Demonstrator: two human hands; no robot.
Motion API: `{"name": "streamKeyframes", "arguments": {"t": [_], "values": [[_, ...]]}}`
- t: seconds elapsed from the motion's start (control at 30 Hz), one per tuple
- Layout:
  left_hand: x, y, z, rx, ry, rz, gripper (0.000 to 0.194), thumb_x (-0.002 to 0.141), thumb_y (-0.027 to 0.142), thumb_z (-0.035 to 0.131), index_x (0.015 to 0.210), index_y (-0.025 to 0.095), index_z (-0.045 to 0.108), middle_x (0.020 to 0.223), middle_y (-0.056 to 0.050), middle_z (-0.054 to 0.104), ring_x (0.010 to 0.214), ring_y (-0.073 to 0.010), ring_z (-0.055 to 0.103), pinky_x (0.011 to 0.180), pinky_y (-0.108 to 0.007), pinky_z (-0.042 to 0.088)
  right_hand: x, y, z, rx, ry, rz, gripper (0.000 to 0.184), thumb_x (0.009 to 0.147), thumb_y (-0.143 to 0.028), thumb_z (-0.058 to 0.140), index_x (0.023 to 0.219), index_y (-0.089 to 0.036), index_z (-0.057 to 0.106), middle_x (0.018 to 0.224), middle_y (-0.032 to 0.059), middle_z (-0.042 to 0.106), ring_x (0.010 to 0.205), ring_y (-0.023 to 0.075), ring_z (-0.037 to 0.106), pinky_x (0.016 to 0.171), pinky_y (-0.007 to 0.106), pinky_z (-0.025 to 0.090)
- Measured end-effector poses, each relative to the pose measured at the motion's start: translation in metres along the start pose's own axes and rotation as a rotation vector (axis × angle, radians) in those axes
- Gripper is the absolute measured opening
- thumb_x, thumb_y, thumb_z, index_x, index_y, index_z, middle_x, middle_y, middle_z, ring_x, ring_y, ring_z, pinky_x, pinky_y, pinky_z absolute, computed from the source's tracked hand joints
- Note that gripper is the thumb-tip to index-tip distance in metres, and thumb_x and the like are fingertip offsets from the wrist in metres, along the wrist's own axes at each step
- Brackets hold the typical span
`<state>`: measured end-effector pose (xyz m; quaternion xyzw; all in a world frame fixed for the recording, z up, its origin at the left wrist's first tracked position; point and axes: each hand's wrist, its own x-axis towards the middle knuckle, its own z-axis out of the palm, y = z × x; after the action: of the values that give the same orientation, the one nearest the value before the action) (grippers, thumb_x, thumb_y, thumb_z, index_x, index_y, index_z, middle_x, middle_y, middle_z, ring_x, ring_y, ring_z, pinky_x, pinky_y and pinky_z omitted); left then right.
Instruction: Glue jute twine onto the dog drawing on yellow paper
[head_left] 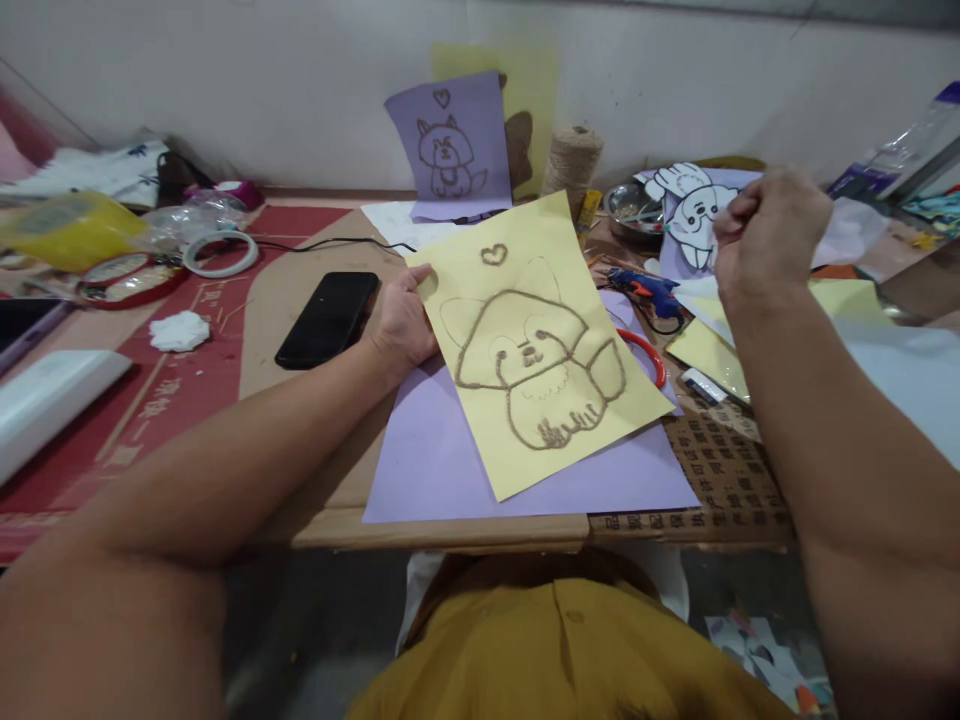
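Observation:
My left hand (pixel 406 318) grips a yellow sheet of paper (pixel 486 455) by its upper left edge, thumb on top. The sheet is tilted and bears a fox-like animal outlined in brown twine, with a small twine heart above; the ears are only thin drawn lines. Beneath it a purple sheet (pixel 420 450) lies on the table. My right hand (pixel 776 235) is raised at the right with its fingers curled closed; whether anything is in them I cannot make out. Behind that hand is a white paper cut-out of a dog (pixel 691 218).
A purple sheet with a twine animal (pixel 448 150) leans at the wall beside a twine spool (pixel 571 165). A blue glue gun (pixel 649 290), red-handled scissors (pixel 646 352) and a metal bowl (pixel 634 212) stand right. Left are a black phone (pixel 328 318) and tape rolls (pixel 220 254).

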<state>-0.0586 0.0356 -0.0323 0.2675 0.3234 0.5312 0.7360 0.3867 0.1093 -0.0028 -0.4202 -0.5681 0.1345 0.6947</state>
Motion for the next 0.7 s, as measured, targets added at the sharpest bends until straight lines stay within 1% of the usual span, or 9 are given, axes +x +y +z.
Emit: {"name": "streamKeyframes", "arguments": {"t": [0.07,0.13,0.2,0.3,0.4,0.47,0.53,0.63,0.7], "values": [[0.000,0.000,0.000,0.013,0.022,0.025,0.068,0.099,0.033,0.048,0.159,0.005,0.060,0.128,-0.015,0.086,0.138,-0.0377,0.075,0.129,-0.052,0.054,0.006,-0.007,-0.008,0.073,0.203,0.078,0.048,0.098,-0.043,0.056,0.072,-0.031,0.017,0.067,-0.0055,0.020,0.057,0.0107,0.025,0.054,0.041,0.020],[0.000,-0.001,0.001,0.026,0.031,0.040,0.068,0.098,0.033,0.049,0.158,0.005,0.061,0.129,-0.015,0.086,0.139,-0.0379,0.074,0.129,-0.052,0.054,0.004,-0.011,-0.009,0.129,0.384,0.123,0.046,0.097,-0.035,0.060,0.071,-0.032,0.022,0.069,-0.0034,0.030,0.060,0.0115,0.031,0.055,0.041,0.024],[0.000,-0.001,0.002,0.026,0.036,0.051,0.067,0.097,0.033,0.050,0.156,0.006,0.063,0.130,-0.015,0.085,0.139,-0.0383,0.074,0.129,-0.052,0.054,-0.002,-0.013,-0.005,0.176,0.466,0.166,0.044,0.098,-0.033,0.063,0.073,-0.032,0.028,0.074,-0.0021,0.037,0.062,0.0118,0.036,0.055,0.039,0.027],[-0.003,0.005,0.006,0.002,0.052,0.084,0.059,0.098,0.033,0.049,0.148,0.008,0.068,0.123,-0.013,0.087,0.139,-0.0366,0.075,0.129,-0.049,0.054,-0.015,-0.017,0.008,0.154,0.430,0.214,0.041,0.105,-0.039,0.063,0.080,-0.032,0.032,0.075,-0.0037,0.039,0.061,0.0104,0.037,0.054,0.035,0.028],[-0.006,0.021,0.010,-0.033,0.044,0.125,0.049,0.104,0.030,0.044,0.137,0.007,0.072,0.109,-0.010,0.089,0.136,-0.0330,0.076,0.129,-0.046,0.054,-0.030,-0.031,0.024,0.145,0.354,0.220,0.039,0.107,-0.042,0.066,0.085,-0.033,0.035,0.072,-0.0060,0.042,0.057,0.0093,0.037,0.052,0.033,0.027],[-0.007,0.035,0.010,-0.056,-0.019,0.161,0.045,0.105,0.025,0.042,0.130,0.006,0.073,0.105,-0.010,0.089,0.134,-0.0313,0.077,0.129,-0.046,0.053,-0.043,-0.046,0.034,0.173,0.303,0.214,0.035,0.105,-0.042,0.070,0.087,-0.032,0.042,0.069,-0.0077,0.041,0.053,0.0089,0.034,0.051,0.033,0.023],[-0.008,0.051,0.009,-0.063,-0.100,0.315,0.043,0.101,0.027,0.048,0.129,0.006,0.073,0.108,-0.009,0.089,0.132,-0.0306,0.076,0.129,-0.047,0.052,-0.057,-0.061,0.044,0.236,0.180,0.170,0.032,0.103,-0.048,0.073,0.089,-0.030,0.050,0.070,-0.0073,0.046,0.054,0.0089,0.035,0.052,0.031,0.022],[-0.011,0.069,0.007,-0.029,-0.157,0.474,0.046,0.096,0.024,0.051,0.136,0.013,0.073,0.118,-0.003,0.089,0.138,-0.0250,0.072,0.133,-0.043,0.048,-0.076,-0.078,0.058,0.258,0.053,0.143,0.047,0.097,-0.065,0.079,0.083,-0.027,0.056,0.065,-0.0081,0.043,0.051,0.0080,0.029,0.050,0.030,0.019],[-0.015,0.077,0.008,-0.003,-0.156,0.514,0.048,0.097,0.023,0.049,0.139,0.017,0.072,0.122,0.001,0.088,0.145,-0.0209,0.068,0.135,-0.040,0.045,-0.087,-0.086,0.067,0.210,-0.022,0.189,0.061,0.095,-0.080,0.075,0.075,-0.026,0.053,0.059,-0.0090,0.036,0.048,0.0074,0.024,0.048,0.029,0.015]]}}
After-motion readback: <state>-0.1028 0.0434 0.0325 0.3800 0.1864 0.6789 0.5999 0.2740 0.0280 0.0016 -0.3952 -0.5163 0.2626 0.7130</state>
